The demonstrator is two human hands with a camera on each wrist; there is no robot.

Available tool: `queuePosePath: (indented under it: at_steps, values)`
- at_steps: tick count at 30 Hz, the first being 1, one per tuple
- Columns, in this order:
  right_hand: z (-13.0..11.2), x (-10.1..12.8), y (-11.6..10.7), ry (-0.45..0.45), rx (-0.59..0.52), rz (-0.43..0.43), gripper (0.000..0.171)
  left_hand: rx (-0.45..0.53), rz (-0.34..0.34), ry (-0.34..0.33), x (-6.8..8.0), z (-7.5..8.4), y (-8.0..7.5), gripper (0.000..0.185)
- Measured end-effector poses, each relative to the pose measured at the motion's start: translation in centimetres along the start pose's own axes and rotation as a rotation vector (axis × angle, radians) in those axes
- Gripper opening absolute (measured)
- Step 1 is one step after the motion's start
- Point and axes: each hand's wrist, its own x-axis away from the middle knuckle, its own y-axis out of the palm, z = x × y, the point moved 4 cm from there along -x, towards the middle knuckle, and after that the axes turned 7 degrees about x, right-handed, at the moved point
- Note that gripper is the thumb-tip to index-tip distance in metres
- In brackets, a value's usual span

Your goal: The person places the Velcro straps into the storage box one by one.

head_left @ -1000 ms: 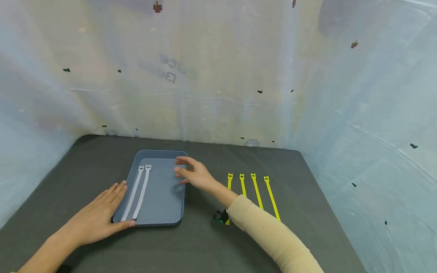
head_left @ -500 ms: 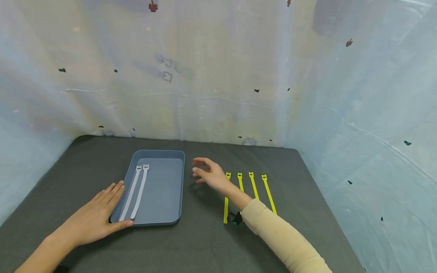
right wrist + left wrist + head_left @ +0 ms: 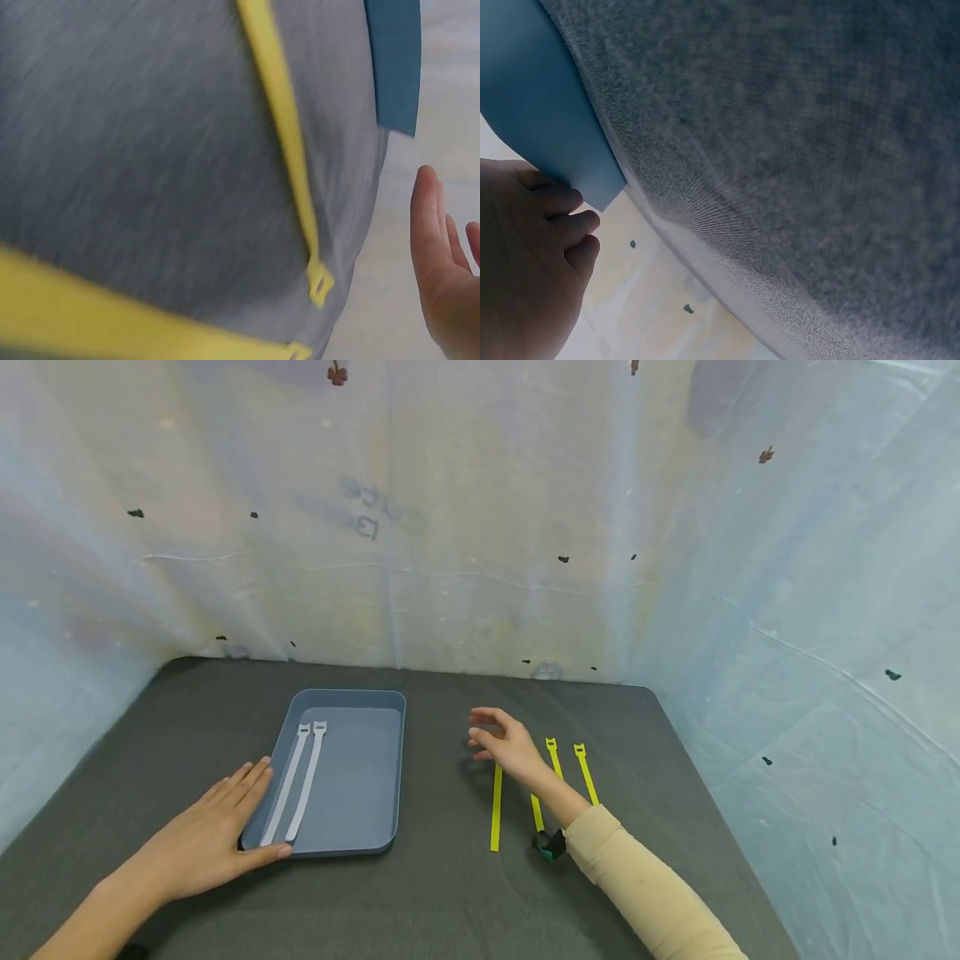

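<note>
Left hand point(image 3: 213, 839) is lying flat with fingers straight, pressing the near-left corner of the blue tray point(image 3: 360, 802) where two white ties point(image 3: 296, 781) are sitting. Right hand point(image 3: 508, 746) is hovering relaxed and empty over the yellow ties point(image 3: 496, 806) lying on the dark bench point(image 3: 450, 893). Bare cloth is showing between tray and ties. Faint backwards lettering is showing through the sheet point(image 3: 450, 527) behind, can't read it.

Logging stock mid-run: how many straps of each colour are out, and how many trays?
White straps, lying in the tray: 2
Yellow straps on the mat, partly hidden by the right hand: 4
Blue tray, left hand on its near corner: 1
Total: 7
</note>
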Motion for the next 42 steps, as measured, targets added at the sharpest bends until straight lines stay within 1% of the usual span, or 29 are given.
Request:
queuePosePath:
  at_steps: [3, 6, 11, 18, 23, 27, 32, 36, 42]
  values:
    - [0.8, 0.2, -1.0, 0.005, 0.062, 0.036, 0.044, 0.002, -0.001, 0.0, 0.0, 0.0, 0.0, 0.114]
    - [1.2, 0.4, -2.0, 0.013, 0.159, 0.078, 0.043, 0.001, -0.003, 0.0, 0.0, 0.0, 0.1, 0.114]
    - [2.1, 0.6, -3.2, 0.021, 0.329, 0.1, 0.045, -0.002, 0.001, 0.003, 0.0, 0.0, 0.0, 0.114]
    - [2.9, 0.4, -4.0, 0.045, 0.497, 0.084, 0.048, -0.004, 0.007, 0.006, 0.0, 0.0, -0.1, 0.114]
    - [3.5, 0.0, -4.0, 0.076, 0.602, 0.032, 0.054, -0.001, 0.005, 0.005, 0.0, -0.1, 0.0, 0.114]
    - [4.1, -0.4, -4.0, 0.092, 0.711, -0.005, 0.059, -0.002, 0.012, 0.009, 0.0, -0.1, 0.0, 0.114]
    - [4.4, -0.4, -3.7, 0.128, 0.79, -0.039, 0.064, -0.011, 0.023, 0.015, 0.1, -0.1, -0.1, 0.114]
    - [4.5, -0.3, -3.6, 0.133, 0.826, -0.061, 0.065, -0.01, 0.022, 0.012, 0.1, -0.1, -0.1, 0.114]
    - [4.4, -0.2, -3.4, 0.149, 0.837, -0.073, 0.065, -0.009, 0.024, 0.011, 0.1, 0.1, -0.1, 0.113]
